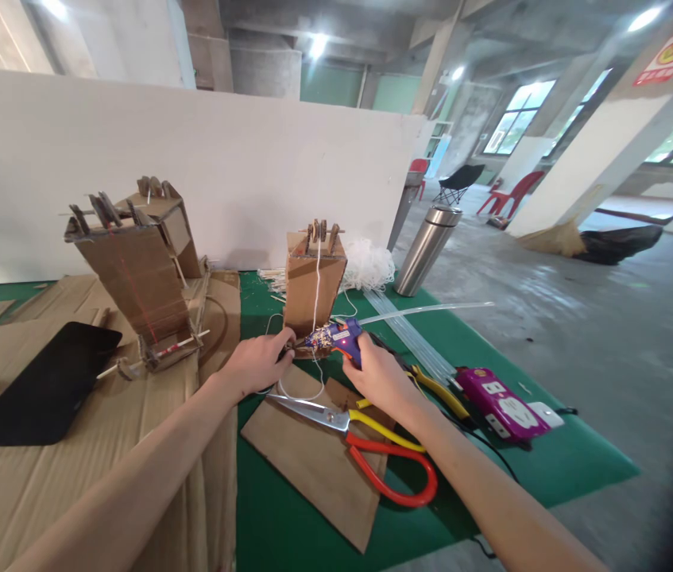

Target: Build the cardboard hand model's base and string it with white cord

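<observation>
My right hand (377, 372) is closed around a purple hot glue gun (345, 340), with a long clear glue stick (431, 311) coming out of its back. The nozzle points left at the base of a small cardboard tower (303, 290). Closed fingers of my left hand (261, 359) press at that base, beside the nozzle; what they pinch is hidden. A white string (316, 294) runs from the cardboard discs (319, 232) on top down the tower's front and curls loosely below. Just under my hands, scissors (345, 425) with red and yellow handles lie on a cardboard piece (312, 469).
Taller cardboard models (139, 278) and a black phone-like slab (44, 385) are at left on cardboard sheets. At right lie yellow-handled pliers (440, 391), clear glue sticks (413, 342) and a purple power strip (503, 405). A steel flask (428, 250) stands behind, near white string (369, 266).
</observation>
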